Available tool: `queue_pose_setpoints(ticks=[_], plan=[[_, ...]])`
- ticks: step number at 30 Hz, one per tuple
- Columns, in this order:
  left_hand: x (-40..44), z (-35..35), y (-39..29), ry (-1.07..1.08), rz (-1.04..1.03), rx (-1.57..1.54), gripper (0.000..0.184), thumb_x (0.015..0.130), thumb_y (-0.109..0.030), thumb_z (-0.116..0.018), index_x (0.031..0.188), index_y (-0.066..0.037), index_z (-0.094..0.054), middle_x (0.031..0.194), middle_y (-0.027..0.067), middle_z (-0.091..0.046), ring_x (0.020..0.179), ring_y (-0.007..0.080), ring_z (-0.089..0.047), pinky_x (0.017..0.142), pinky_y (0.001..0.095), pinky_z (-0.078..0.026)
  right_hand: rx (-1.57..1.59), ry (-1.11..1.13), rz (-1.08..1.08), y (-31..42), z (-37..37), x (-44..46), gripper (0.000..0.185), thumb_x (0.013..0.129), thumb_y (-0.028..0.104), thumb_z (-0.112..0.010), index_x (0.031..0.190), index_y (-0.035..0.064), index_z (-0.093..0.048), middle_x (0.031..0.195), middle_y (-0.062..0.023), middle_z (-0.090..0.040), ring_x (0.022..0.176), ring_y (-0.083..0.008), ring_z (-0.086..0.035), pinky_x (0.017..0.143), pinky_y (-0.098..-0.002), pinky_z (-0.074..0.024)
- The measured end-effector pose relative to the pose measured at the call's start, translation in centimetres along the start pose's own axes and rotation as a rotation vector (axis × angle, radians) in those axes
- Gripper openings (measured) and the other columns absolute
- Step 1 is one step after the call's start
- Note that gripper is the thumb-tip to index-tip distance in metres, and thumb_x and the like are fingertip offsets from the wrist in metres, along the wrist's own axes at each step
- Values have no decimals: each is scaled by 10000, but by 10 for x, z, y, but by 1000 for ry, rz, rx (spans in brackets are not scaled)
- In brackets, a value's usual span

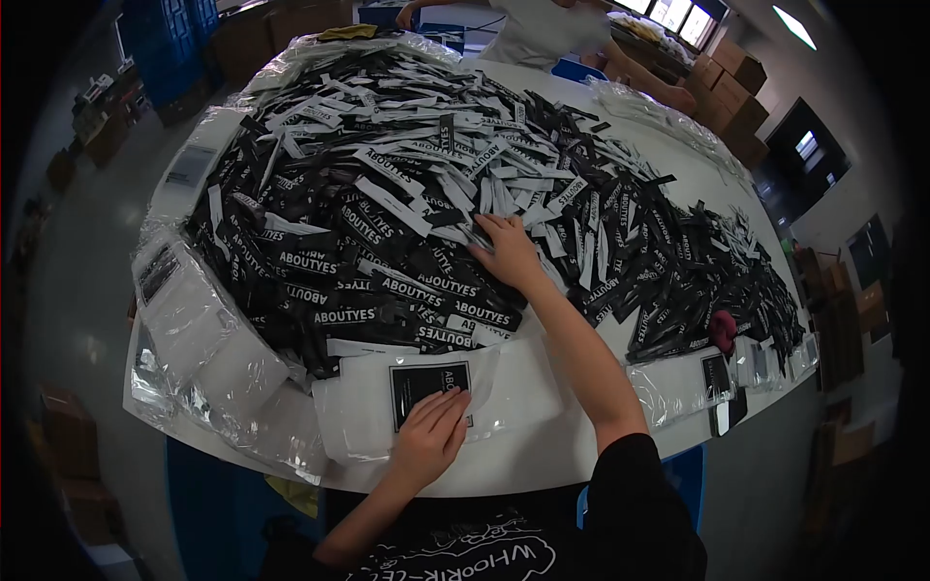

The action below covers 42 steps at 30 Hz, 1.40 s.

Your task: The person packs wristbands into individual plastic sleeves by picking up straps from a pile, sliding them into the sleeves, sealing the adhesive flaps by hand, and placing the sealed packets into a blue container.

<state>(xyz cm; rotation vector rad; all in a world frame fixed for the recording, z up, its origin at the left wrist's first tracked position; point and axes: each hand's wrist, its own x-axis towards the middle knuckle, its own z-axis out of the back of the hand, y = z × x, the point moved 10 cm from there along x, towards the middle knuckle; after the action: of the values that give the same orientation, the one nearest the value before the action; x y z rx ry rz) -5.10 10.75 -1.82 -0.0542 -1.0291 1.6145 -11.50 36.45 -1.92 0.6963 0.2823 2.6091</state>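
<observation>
A big heap of black and white printed strips, many reading ABOUTYES, covers the table. My right hand reaches into the middle of it, fingers spread and fingertips touching the white strips; I see nothing gripped. Close to the table's near edge lies a see-through plastic bag with a black printed label in it. My left hand rests on this bag with fingers stretched out, covering part of the label.
More plastic bags lie at the left and along the right edge of the white table. A dark red object and a phone-like thing are at the right. Another person stands across the table. Cardboard boxes are stacked behind.
</observation>
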Motion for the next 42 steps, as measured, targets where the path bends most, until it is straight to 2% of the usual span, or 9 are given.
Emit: queue_pose_setpoints(ticks=[5, 13, 15, 20, 24, 28, 31, 34, 42], plan=[[0, -1, -3, -13, -49, -8, 290, 767, -54, -600, 1045, 24, -578, 1017, 132, -620, 991, 252, -583, 910, 370, -429, 135, 124, 14, -13, 17, -68, 329, 722, 123, -677, 1028, 38, -593, 1089, -98, -573, 905, -279, -534, 797, -329, -447], [-1, 0, -3, -33, -58, 0, 288, 755, -34, -590, 1036, 27, -581, 1008, 134, -621, 981, 255, -586, 899, 374, -435, 276, 150, -431, -55, 62, -97, 375, 825, 352, -596, 782, -15, -531, 712, -180, -532, 685, -340, -522, 591, -372, -404], [-1, 0, -5, -30, -69, -4, 289, 751, -31, -589, 1033, 32, -579, 1001, 139, -621, 970, 265, -589, 894, 379, -441, 137, 10, -181, -45, 70, -90, 378, 889, 335, -504, 748, -16, -498, 641, -162, -521, 595, -275, -509, 542, -349, -369], [-3, 3, 1, -74, -5, -56, 285, 742, -19, -590, 1021, 43, -580, 996, 146, -620, 953, 281, -593, 885, 383, -451, 1110, -395, -478, -22, 137, -129, 337, 949, 232, -409, 674, 40, -446, 527, -36, -456, 424, -83, -377, 443, -245, -335], [-2, 2, 1, -53, -12, -61, 276, 740, -7, -587, 1011, 47, -585, 991, 151, -618, 951, 281, -594, 879, 384, -455, 843, -746, -219, 34, 174, -212, 225, 910, 99, -467, 709, 0, -462, 542, -44, -487, 442, -80, -420, 414, -209, -336], [0, 1, -3, -39, -41, -46, 277, 744, -6, -586, 1015, 49, -583, 981, 149, -618, 952, 270, -595, 874, 390, -458, 937, -343, -634, 34, 102, -277, 117, 864, 59, -518, 799, -38, -513, 537, -65, -520, 433, -84, -452, 379, -195, -317], [1, 3, -5, -53, -17, -48, 234, 771, -11, -559, 994, 55, -586, 979, 176, -619, 936, 306, -597, 861, 378, -465, 978, -758, -363, 67, 132, -298, 103, 847, 40, -528, 781, -33, -561, 551, -44, -535, 431, -67, -441, 397, -185, -329], [0, 5, 5, -56, 99, -115, 252, 787, -29, -560, 1028, 39, -582, 971, 163, -622, 926, 293, -602, 846, 384, -468, 813, -345, -610, 67, 80, -291, 104, 842, 19, -519, 742, -3, -535, 578, -34, -553, 476, -64, -462, 443, -195, -361], [3, 34, -3, -77, 225, -265, 304, 793, -24, -559, 1096, -1, -581, 1020, 159, -613, 933, 290, -595, 805, 343, -470, 819, -299, -627, 66, 63, -290, 227, 885, 151, -538, 700, 22, -502, 549, 0, -472, 480, -47, -403, 433, -208, -304]])
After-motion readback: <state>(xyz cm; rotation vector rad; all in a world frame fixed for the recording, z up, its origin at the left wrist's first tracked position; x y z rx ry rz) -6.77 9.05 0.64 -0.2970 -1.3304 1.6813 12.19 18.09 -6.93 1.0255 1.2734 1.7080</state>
